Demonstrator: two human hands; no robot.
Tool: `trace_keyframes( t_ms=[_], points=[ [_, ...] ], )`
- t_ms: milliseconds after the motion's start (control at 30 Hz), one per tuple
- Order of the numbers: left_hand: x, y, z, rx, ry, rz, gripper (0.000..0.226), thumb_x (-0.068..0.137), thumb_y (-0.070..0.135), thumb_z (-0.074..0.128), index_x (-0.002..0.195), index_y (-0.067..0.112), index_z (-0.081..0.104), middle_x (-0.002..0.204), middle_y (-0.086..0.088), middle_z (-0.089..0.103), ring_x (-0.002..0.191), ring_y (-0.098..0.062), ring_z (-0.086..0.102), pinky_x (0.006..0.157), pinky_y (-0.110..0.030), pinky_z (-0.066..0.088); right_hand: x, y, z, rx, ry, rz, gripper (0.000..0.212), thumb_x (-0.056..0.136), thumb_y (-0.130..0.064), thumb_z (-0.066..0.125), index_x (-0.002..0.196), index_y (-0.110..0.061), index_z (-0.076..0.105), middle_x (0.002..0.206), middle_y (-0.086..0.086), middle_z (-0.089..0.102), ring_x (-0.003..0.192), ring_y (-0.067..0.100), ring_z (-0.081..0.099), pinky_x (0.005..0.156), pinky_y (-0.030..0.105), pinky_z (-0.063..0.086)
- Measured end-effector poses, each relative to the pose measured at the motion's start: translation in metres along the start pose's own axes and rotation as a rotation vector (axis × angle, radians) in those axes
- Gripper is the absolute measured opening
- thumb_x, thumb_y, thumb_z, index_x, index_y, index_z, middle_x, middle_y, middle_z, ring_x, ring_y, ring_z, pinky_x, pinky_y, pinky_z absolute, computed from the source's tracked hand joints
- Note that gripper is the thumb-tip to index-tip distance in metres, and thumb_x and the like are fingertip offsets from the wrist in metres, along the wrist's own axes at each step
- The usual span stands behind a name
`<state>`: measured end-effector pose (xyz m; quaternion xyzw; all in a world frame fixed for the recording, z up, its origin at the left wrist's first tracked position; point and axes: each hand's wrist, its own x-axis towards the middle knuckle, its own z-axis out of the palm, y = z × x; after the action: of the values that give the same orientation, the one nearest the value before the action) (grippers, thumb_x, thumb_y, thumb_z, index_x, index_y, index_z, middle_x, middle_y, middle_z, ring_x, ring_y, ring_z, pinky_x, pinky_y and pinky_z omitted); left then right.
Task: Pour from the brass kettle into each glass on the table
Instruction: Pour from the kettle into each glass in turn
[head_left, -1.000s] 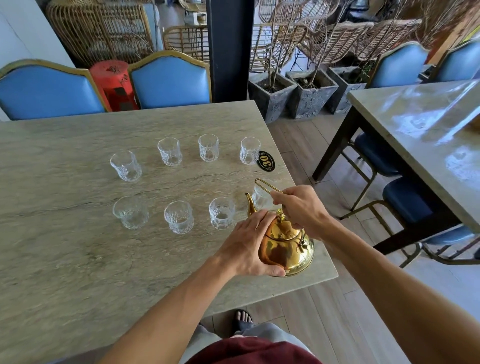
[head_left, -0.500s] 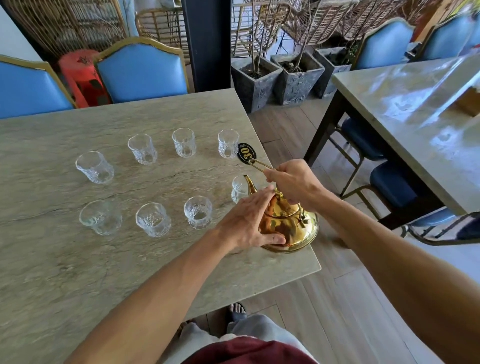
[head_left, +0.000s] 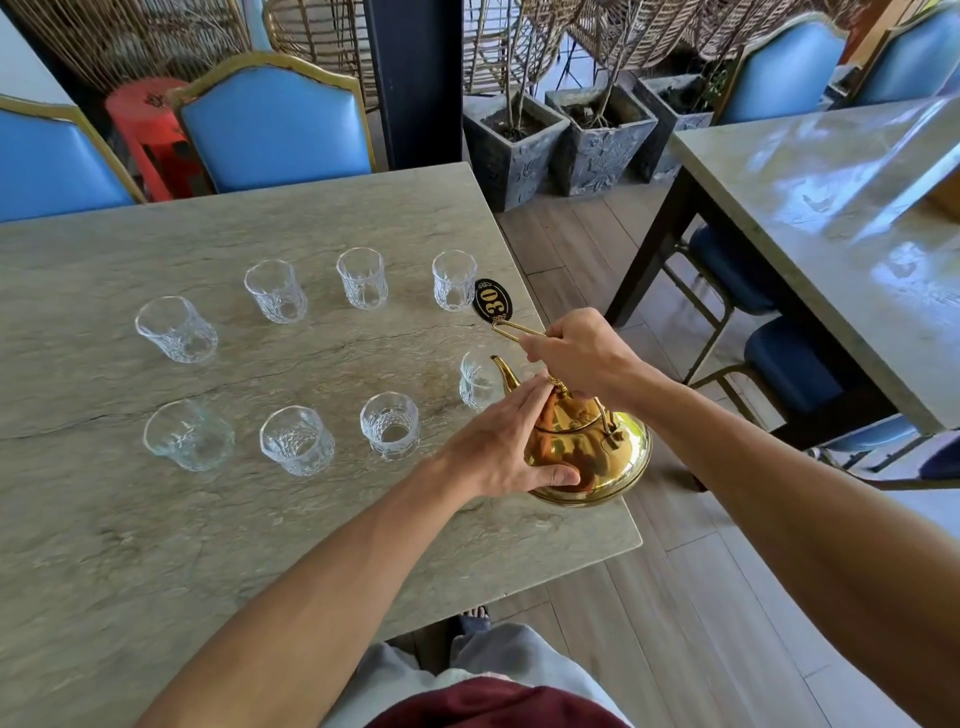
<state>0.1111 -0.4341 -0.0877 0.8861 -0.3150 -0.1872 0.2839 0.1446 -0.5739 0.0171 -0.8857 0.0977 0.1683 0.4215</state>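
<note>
A shiny brass kettle (head_left: 597, 457) stands at the right edge of the stone table (head_left: 104, 545), its spout pointing to the far left. My right hand (head_left: 576, 353) grips its thin wire handle from above. My left hand (head_left: 501, 441) rests against the kettle's left side, fingers up by the lid knob. Several clear cut glasses stand in two rows. The nearest one (head_left: 478, 382) is just left of the spout, partly hidden by it. Another near-row glass (head_left: 389, 423) stands further left, and a far-row glass (head_left: 454, 280) stands beside the number plaque.
A black oval plaque marked 30 (head_left: 492, 301) lies near the table's right edge. Blue chairs (head_left: 275, 130) stand behind the table. A second table (head_left: 831, 223) with blue seats is to the right, across a wooden floor. Stone planters (head_left: 511, 150) stand at the back.
The view has shifted and tilted down a little. My hands stay on the kettle, which has settled near the table's right edge, with the right hand gripping higher on the handle.
</note>
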Motion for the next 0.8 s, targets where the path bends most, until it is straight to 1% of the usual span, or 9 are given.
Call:
trace_keyframes(
  t_ms=[133,233,367,467,533,667,800],
  points=[
    [-0.001,0.003,0.002,-0.06,-0.005,-0.004,0.126,0.082,0.069,0.072,0.166,0.018,-0.006,0.174,-0.006,0.01,0.154,-0.028,0.032,0.119,-0.049,0.039,0.003,0.0,0.003,-0.028,-0.014,0.02,0.044,0.096,-0.033,0.062,0.095,0.01,0.071,0.056,0.009,0.045,0.041,0.019,0.04,0.039,0.026,0.036],
    [0.0,0.002,0.004,-0.087,-0.013,-0.006,0.126,0.082,0.07,0.072,0.165,0.023,-0.01,0.175,-0.002,0.007,0.154,-0.028,0.032,0.116,-0.052,0.043,0.005,0.0,0.004,-0.042,-0.022,0.04,0.048,0.096,-0.033,0.062,0.103,0.014,0.068,0.054,0.007,0.042,0.039,0.018,0.038,0.039,0.025,0.035],
    [0.0,0.003,0.005,-0.082,-0.038,-0.018,0.127,0.083,0.07,0.07,0.165,0.021,-0.013,0.176,-0.005,0.001,0.156,-0.029,0.027,0.12,-0.051,0.037,0.006,-0.001,0.005,-0.058,-0.035,0.062,0.047,0.096,-0.033,0.061,0.106,0.013,0.069,0.049,0.002,0.039,0.035,0.015,0.036,0.037,0.023,0.033],
    [0.002,0.0,0.009,-0.095,-0.037,-0.023,0.128,0.079,0.077,0.067,0.165,0.025,-0.012,0.175,-0.003,0.007,0.156,-0.029,0.028,0.119,-0.056,0.04,0.008,-0.002,0.005,-0.08,-0.042,0.074,0.047,0.096,-0.034,0.061,0.107,0.011,0.069,0.051,0.003,0.041,0.037,0.015,0.038,0.037,0.022,0.034],
    [0.003,-0.001,0.01,-0.106,-0.036,-0.037,0.127,0.077,0.081,0.065,0.165,0.027,-0.009,0.174,-0.003,0.012,0.155,-0.029,0.032,0.117,-0.057,0.042,0.009,-0.002,0.004,-0.093,-0.045,0.078,0.047,0.096,-0.035,0.061,0.107,0.01,0.07,0.052,0.004,0.043,0.037,0.016,0.039,0.039,0.023,0.035],
    [0.003,0.005,0.008,-0.163,-0.007,-0.019,0.12,0.08,0.069,0.073,0.164,0.023,0.0,0.165,-0.002,0.029,0.143,-0.026,0.047,0.11,-0.05,0.05,0.011,-0.002,0.003,-0.129,-0.043,0.089,0.046,0.095,-0.035,0.061,0.105,0.008,0.071,0.052,0.004,0.043,0.037,0.017,0.04,0.039,0.023,0.036],
    [0.002,0.008,0.008,-0.181,-0.012,-0.013,0.121,0.08,0.071,0.071,0.164,0.025,-0.002,0.166,-0.004,0.029,0.143,-0.027,0.047,0.111,-0.049,0.049,0.011,-0.003,0.002,-0.145,-0.05,0.101,0.045,0.096,-0.034,0.06,0.107,0.008,0.071,0.052,0.003,0.04,0.035,0.016,0.037,0.036,0.019,0.033]
  ],
)
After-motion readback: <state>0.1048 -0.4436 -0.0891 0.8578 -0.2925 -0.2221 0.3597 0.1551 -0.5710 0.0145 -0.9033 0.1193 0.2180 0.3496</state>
